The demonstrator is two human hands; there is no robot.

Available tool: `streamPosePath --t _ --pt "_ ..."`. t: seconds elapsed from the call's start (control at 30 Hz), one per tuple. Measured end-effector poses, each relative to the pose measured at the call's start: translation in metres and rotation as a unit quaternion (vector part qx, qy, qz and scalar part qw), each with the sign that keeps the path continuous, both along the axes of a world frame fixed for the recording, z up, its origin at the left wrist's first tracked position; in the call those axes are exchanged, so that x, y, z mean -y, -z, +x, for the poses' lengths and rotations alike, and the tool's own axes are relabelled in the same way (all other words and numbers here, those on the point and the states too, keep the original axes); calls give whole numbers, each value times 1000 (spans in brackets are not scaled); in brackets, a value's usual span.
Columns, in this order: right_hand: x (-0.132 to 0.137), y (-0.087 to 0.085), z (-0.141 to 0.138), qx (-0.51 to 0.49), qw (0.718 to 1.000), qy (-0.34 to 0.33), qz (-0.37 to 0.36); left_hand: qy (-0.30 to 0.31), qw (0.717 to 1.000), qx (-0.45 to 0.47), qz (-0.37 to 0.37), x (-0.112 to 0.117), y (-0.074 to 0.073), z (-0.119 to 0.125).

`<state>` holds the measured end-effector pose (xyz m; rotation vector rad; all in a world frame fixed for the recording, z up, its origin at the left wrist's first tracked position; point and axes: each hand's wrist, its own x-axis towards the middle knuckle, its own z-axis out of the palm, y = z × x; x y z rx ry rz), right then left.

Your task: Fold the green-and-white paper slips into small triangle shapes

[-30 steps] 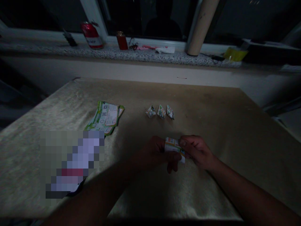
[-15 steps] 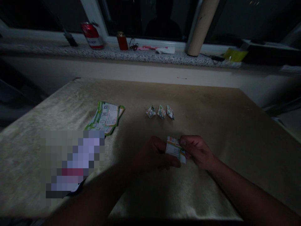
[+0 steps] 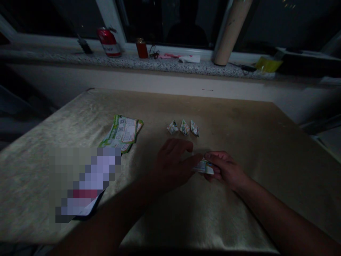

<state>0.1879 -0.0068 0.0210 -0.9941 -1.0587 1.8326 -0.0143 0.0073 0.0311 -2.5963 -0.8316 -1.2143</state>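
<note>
A small white, green and orange printed paper piece is held above the table, its left part partly hidden behind my left thumb. My right hand pinches its right end between thumb and fingers. My left hand arches over the left side, with a gap between index finger and thumb; the thumb lies at the paper's edge, and whether it presses on it is unclear. Beyond the hands, three small folded pieces of similar print stand in a row: a left one, a middle one and a right one.
Green and white printed packets lie stacked at the left of the cloth-covered table. Nearer is a blurred-out flat object. On the granite sill stand a red can, an orange jar and a cardboard tube.
My left hand has lifted and moved slightly away from me, its index finger coming off the paper. The paper has tilted flatter, while my right hand keeps its pinch. The view has shifted slightly.
</note>
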Motion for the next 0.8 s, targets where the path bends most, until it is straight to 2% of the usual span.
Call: streamPosePath --t 0.07,0.17,0.23,0.3,0.37,0.43,0.5,0.6,0.7,0.8 --pt "0 2 0 -19 999 -11 -28 11 1000 -20 11 -1 0 1" --pt "1 6 1 -42 997 -29 -60 71 995 -57 -30 0 1 3" --pt "2 7 1 -53 996 -49 -52 100 990 -23 -93 1 2 6" --pt "2 7 2 -40 998 -56 2 102 973 74 -192 4 2 8" --pt "3 5 4 24 995 -32 96 67 925 160 -338 7 1 9" --pt "5 3 6 130 971 -11 199 40 858 238 -453 9 0 10" --pt "8 0 8 213 932 -29 290 35 789 295 -538 10 0 10" --pt "11 -4 8 263 888 -41 375 69 703 351 -614 11 4 12" --pt "12 -6 5 263 871 -33 414 109 650 390 -643 12 5 15" --pt "11 -7 4 259 860 -25 439 119 629 405 -653 13 6 17"
